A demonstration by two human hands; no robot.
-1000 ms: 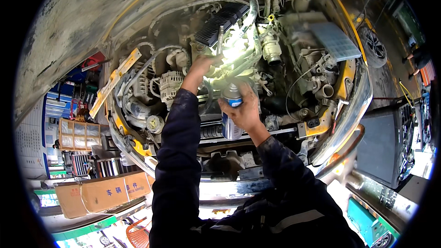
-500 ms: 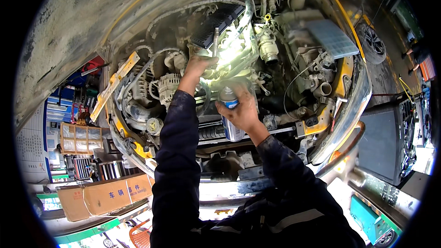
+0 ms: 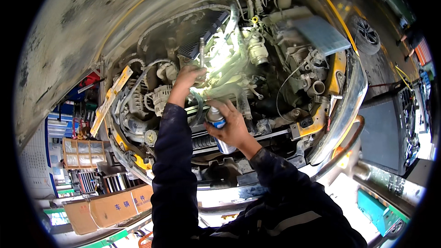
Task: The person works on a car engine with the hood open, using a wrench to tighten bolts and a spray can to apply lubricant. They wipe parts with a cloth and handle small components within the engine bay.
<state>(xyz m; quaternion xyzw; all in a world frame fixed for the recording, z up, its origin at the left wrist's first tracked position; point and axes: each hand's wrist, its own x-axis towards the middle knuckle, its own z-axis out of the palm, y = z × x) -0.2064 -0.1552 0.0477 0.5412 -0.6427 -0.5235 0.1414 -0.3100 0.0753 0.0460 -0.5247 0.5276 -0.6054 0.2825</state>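
Both my arms, in dark sleeves, reach into a dusty car engine bay [image 3: 275,87] under the raised hood. My left hand [image 3: 186,82] is closed around the lower part of a slim metal rod [image 3: 201,53], which stands nearly upright beside a black ribbed cover [image 3: 204,34]. Closer to me, my right hand [image 3: 234,126] wraps round a spray can [image 3: 225,147] with a blue and silver body, one finger over its top. A strong light whitens the hoses [image 3: 225,66] just beyond my hands. The lower end of the rod is hidden by my fingers.
A flat greyish tray [image 3: 324,34] lies across the bay's right side. Yellow frame parts [image 3: 312,126] and the front bumper [image 3: 234,193] edge the bay. To the left are a long cardboard box [image 3: 110,209] and shelves; a loose wheel [image 3: 366,34] and a dark cabinet [image 3: 379,131] stand right.
The view has shifted and turned a little. My right hand has drawn the spray can slightly towards me, away from the lit hoses. My left hand keeps its hold on the metal rod.
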